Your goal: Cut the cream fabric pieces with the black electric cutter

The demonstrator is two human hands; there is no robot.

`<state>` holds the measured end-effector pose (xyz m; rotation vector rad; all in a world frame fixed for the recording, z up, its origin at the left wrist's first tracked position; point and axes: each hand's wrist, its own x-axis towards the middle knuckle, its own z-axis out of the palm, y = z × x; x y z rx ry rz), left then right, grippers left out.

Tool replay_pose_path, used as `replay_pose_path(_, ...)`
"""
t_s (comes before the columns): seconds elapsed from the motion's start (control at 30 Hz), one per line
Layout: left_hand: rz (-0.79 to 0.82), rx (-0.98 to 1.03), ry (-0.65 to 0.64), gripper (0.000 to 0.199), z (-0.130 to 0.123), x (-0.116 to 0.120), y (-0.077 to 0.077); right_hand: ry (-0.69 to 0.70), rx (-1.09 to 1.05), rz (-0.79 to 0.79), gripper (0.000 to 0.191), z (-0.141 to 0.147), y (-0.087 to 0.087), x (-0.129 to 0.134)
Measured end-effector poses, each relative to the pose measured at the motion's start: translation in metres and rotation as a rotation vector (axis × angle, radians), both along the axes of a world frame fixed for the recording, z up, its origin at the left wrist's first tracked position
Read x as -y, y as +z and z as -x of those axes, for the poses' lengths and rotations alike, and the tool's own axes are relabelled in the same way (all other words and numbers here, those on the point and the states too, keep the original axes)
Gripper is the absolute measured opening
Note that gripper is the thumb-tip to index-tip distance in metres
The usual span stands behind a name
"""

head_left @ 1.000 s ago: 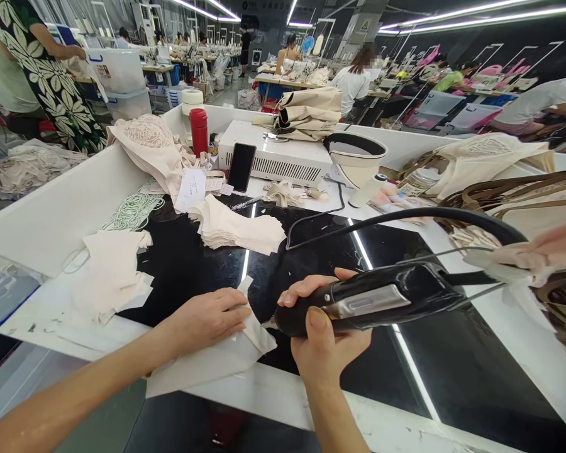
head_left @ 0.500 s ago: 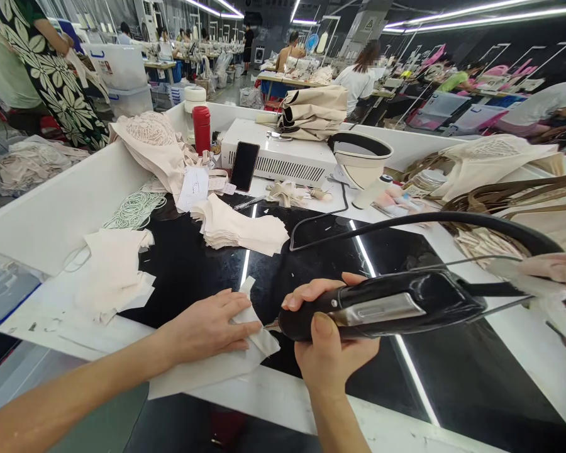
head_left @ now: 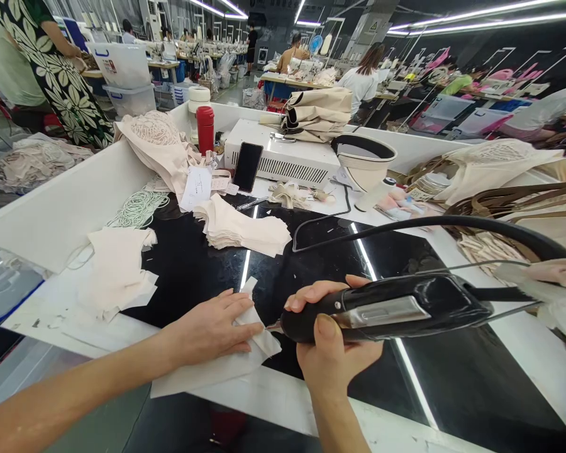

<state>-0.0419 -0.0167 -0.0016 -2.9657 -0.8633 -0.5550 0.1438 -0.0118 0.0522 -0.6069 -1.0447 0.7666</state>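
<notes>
My left hand (head_left: pixel 221 328) lies flat, fingers stretched out, and presses a cream piece of fabric (head_left: pixel 202 375) down near the front edge of the table. My right hand (head_left: pixel 332 352) is wrapped round a black corded hand tool (head_left: pixel 405 308) with a silver metal lever on its side. The tool's narrow metal tip points left and meets the fabric close to my left fingertips; the exact contact is partly hidden. Behind my hands lies a stack of cut cream fabric pieces (head_left: pixel 245 229). More cream pieces (head_left: pixel 117 267) rest farther left.
A thick black cable (head_left: pixel 471 221) arches over the right side. At the back stand a white vented box (head_left: pixel 278 154), a phone (head_left: pixel 248 167), a red bottle (head_left: pixel 205 129) and a cream round container (head_left: pixel 365 167). Green cord (head_left: pixel 139 207) lies at left. People work beyond.
My hands, the tool and the fabric hold almost the same position. The whole view has shifted very slightly. At far left, another person's arm has moved a little.
</notes>
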Motion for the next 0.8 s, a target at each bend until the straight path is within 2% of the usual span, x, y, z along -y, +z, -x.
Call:
replay_pose_path(0.4, 0.024, -0.032, 0.018, 0.042, -0.001, 0.002, -0.001, -0.004, -0.011, 0.017, 0.041, 0.001, 0.002, -0.001)
replay_pose_path(0.63, 0.011, 0.010, 0.019, 0.038, -0.001, 0.001, -0.006, -0.061, -0.044, 0.021, 0.041, 0.007, 0.005, -0.009)
replay_pose_path(0.8, 0.016, 0.019, 0.030, 0.040, -0.002, 0.002, -0.007, -0.043, -0.038, 0.013, 0.040, 0.008, 0.003, -0.012)
